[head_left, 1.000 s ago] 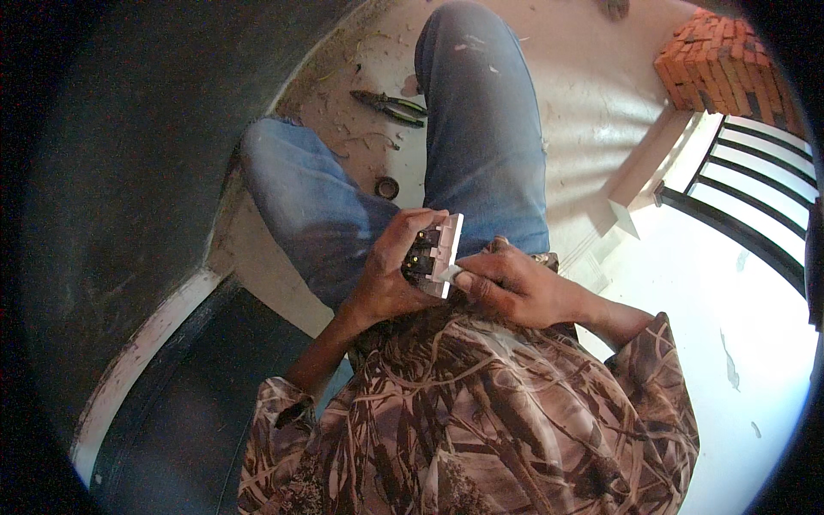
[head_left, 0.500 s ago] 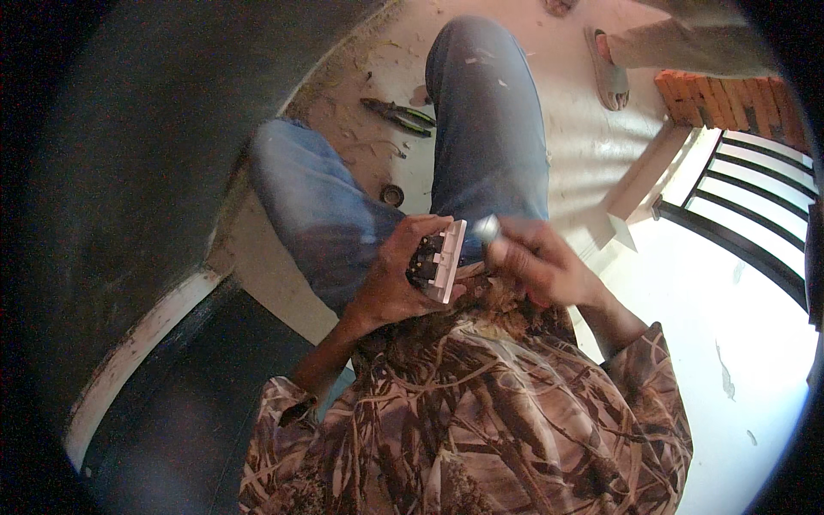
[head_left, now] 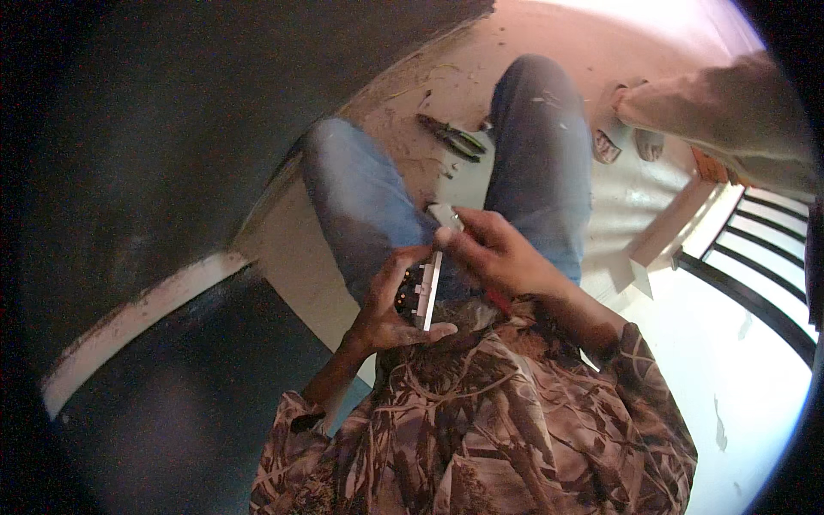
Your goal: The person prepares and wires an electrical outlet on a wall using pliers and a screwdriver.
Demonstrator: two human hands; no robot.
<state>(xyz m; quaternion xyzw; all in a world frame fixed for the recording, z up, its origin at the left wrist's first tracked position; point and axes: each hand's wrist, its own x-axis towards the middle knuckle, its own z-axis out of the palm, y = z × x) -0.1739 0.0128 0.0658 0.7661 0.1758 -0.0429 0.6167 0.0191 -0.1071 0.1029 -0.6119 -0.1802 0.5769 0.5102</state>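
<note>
My left hand (head_left: 382,305) grips a wall switch plate (head_left: 429,296) by its ends, thumb at the near end. The plate stands on edge, its white face turned right and its black back with brass-coloured terminals toward my palm. Just beyond its far end, my right hand (head_left: 506,257) pinches a small pale grey-white piece (head_left: 445,216) between thumb and fingers; its kind is not clear. Something red (head_left: 498,299) shows under my right hand, mostly hidden. Both hands are over my lap.
Combination pliers (head_left: 452,137) with green-black handles lie on the floor beyond my knees, among dirt and small scraps. A dark wall (head_left: 215,112) rises at left. Another person's trouser leg (head_left: 730,112) and sandals (head_left: 607,148) are at far right, near a black-barred railing (head_left: 755,232).
My right hand has moved left and away from me with the small piece, to the plate's far end. The plate is lower in view. The view has shifted, and the other person's legs have come nearer.
</note>
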